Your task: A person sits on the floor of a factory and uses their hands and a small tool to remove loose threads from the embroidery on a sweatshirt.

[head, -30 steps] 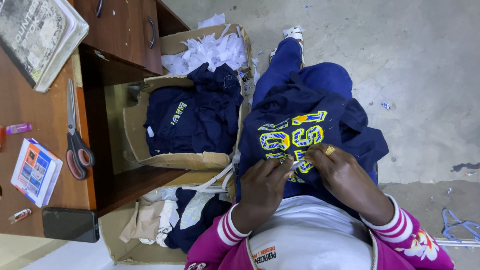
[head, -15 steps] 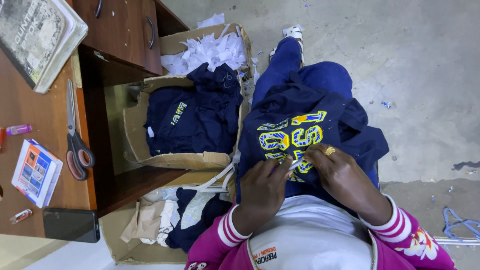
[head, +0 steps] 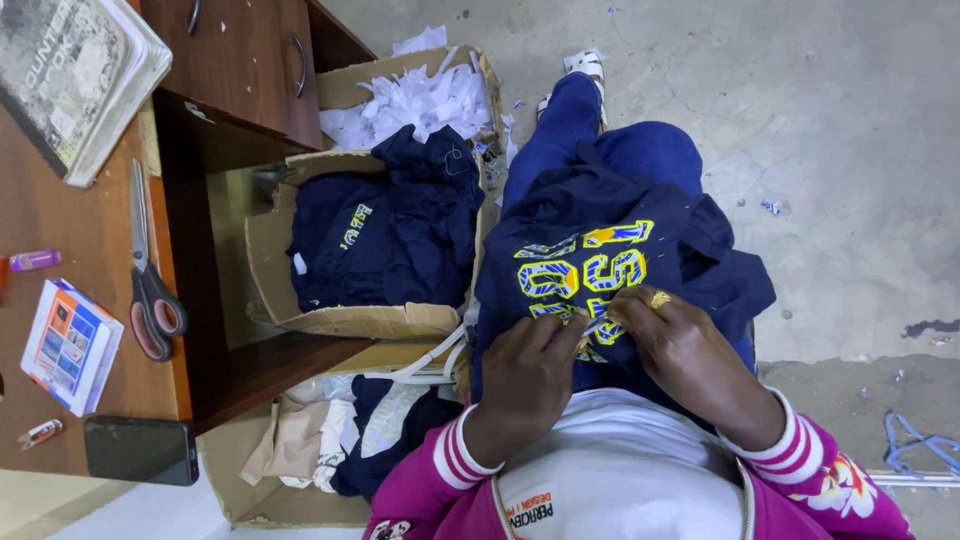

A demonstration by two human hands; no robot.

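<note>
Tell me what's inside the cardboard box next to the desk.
The cardboard box holds a heap of navy garments, one showing a small yellow print. Whatever lies beneath the heap, and the box floor, is covered. White paper scraps fill a separate box behind it.

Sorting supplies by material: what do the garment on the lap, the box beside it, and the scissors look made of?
Garment: soft navy knit, matte, by its folds, with glossy yellow-blue applied lettering. Box: brown corrugated cardboard, with bent, torn edges. Scissors: shiny metal blades, with dark, probably plastic handles. Both hands pinch the lettering.
</note>
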